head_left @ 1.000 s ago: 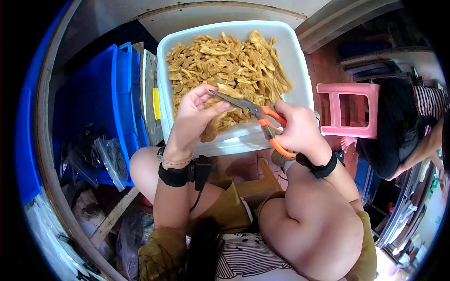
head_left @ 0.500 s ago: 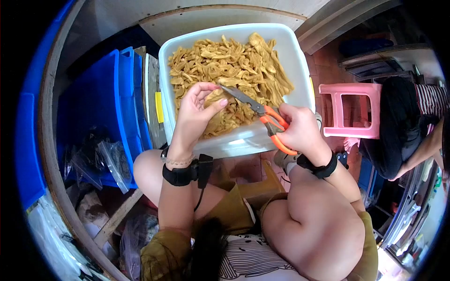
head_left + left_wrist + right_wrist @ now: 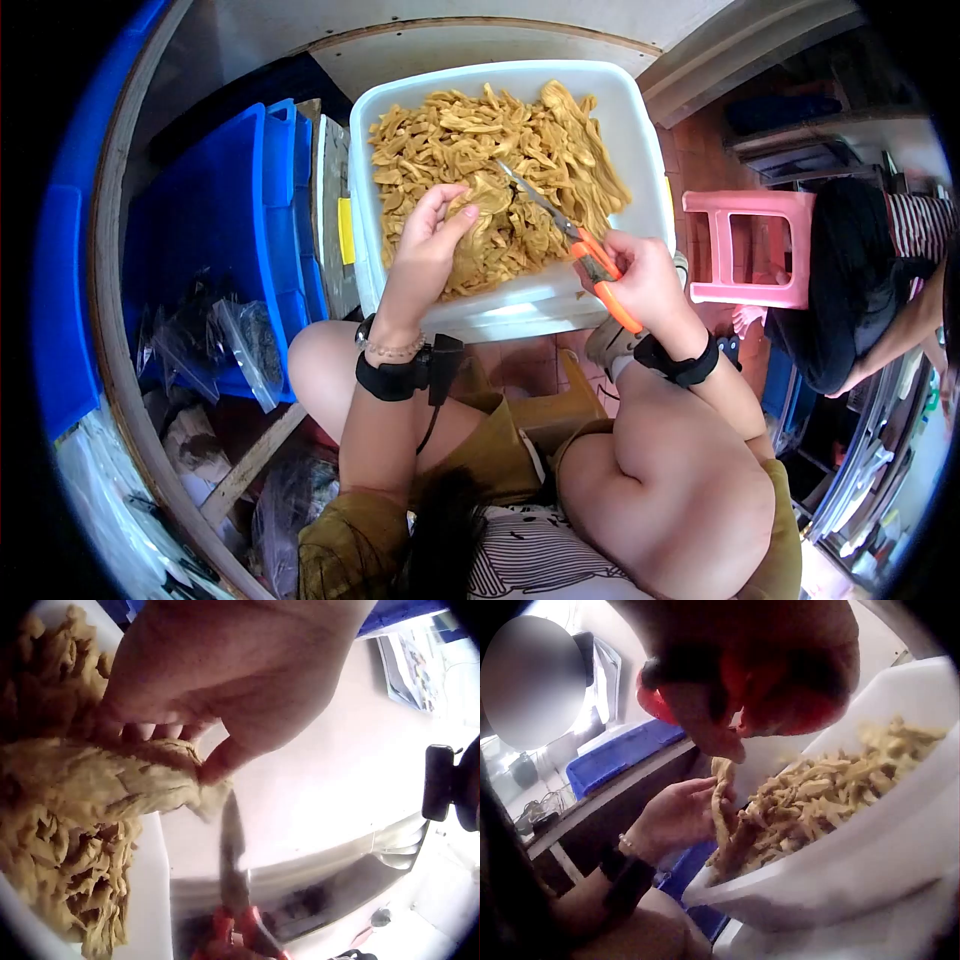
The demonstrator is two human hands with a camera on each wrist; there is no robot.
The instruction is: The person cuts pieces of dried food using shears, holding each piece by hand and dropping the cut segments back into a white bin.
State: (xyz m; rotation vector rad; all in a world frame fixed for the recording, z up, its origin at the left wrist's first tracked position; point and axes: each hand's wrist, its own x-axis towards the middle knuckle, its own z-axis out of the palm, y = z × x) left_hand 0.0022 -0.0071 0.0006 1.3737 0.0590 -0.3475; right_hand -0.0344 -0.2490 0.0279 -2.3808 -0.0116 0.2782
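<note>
Over a white tub of yellow-brown strips, the left hand pinches a broad, wrinkled yellow-brown piece between thumb and fingers. The left wrist view shows this piece hanging from the left hand. The right hand grips orange-handled scissors, whose blades point up and left over the strips, just right of the piece. In the left wrist view the blade stands close to the piece's edge. Fingers partly cover the handles in the right wrist view.
Blue crates and plastic bags lie at the left. Right of the tub stands a pink stool, with another person seated beyond it. A wooden panel rises behind the tub.
The held piece now spreads out flatter beside the left hand. The scissors have turned to point more upward, their tips away from the left fingers. The tub sits slightly lower and further right in view.
</note>
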